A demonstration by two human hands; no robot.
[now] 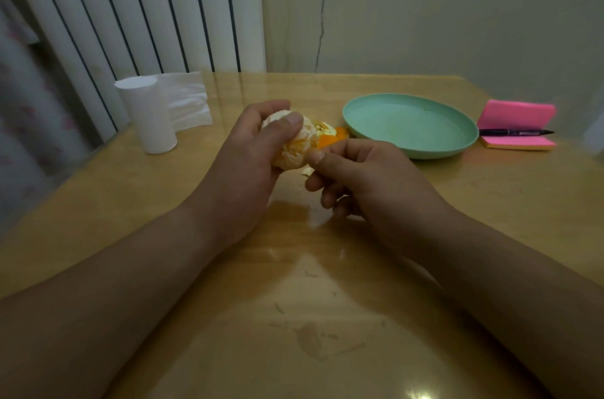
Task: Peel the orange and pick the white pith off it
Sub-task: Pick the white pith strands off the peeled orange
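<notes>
A peeled orange (299, 145), pale with white pith over its segments, sits in my left hand (251, 163), whose thumb and fingers curl round it above the table. My right hand (362, 179) is just to its right, thumb and forefinger pinching at the fruit's lower right side, where a small whitish shred (307, 170) shows. Pieces of orange peel (330, 136) lie on the table just behind the fruit, partly hidden by my hands.
A mint-green plate (457, 130) stands right of the peel. Pink sticky notes (519, 114) with a black pen (516, 132) lie at the far right. A white paper roll (147, 117) with a loose sheet stands at the left. The wooden table (310, 300) is glossy.
</notes>
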